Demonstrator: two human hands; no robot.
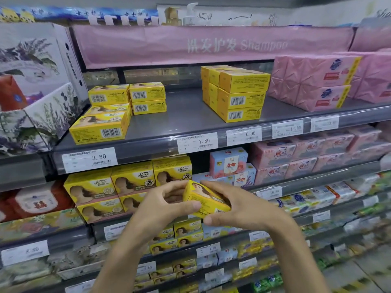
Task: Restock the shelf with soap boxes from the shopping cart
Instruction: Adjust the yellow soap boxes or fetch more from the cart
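Two hands, left (160, 205) and right (241, 210), tight around one yellow soap box (204, 198), long axis down-right.

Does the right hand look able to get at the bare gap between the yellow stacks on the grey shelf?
Probably yes: the gap lies open at the front, above the right hand, with nothing before it. Both that hand and the left hand grip a soap box, though.

In view are two hands, left hand (160, 206) and right hand (239, 208), at 6 o'clock, one yellow soap box (206, 200) between them, five yellow boxes in the group (99, 127) at 10 o'clock, a three-tier yellow stack (239, 98) at 1 o'clock, and five price tags (90, 159) on the upper shelf rail (148, 150).
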